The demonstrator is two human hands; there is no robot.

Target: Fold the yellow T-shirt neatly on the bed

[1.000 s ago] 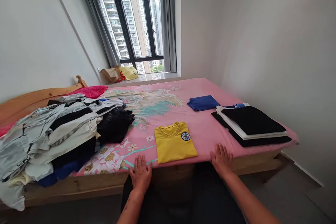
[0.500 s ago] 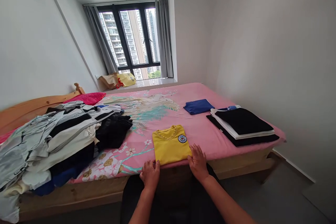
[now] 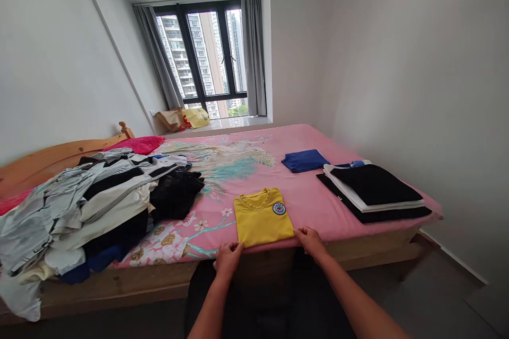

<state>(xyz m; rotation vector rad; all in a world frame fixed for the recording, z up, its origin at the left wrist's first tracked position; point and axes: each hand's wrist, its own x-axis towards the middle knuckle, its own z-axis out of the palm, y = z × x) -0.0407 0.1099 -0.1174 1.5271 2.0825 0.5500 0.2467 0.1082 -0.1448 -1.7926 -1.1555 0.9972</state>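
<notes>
A yellow T-shirt (image 3: 262, 222) with a round badge lies folded flat at the near edge of the bed (image 3: 306, 201), its neckline facing away from me. My left hand (image 3: 228, 257) pinches its near left corner between thumb and fingers. At the near right corner, my right hand (image 3: 310, 240) has its fingers closed on the fabric in the same way. The shirt still rests on the pink sheet between both hands.
Left on the bed is a heap of loose clothes (image 3: 115, 196). To the right lie a folded blue garment (image 3: 305, 160) and a stack of folded black and white clothes (image 3: 376, 185). A red pillow (image 3: 137, 144) and wooden headboard (image 3: 71, 151) stand beyond the heap.
My right hand, which lay with fingers spread over the shirt's right edge, has drawn down to the near corner and closed on it. The left fingers have pinched the left corner.
</notes>
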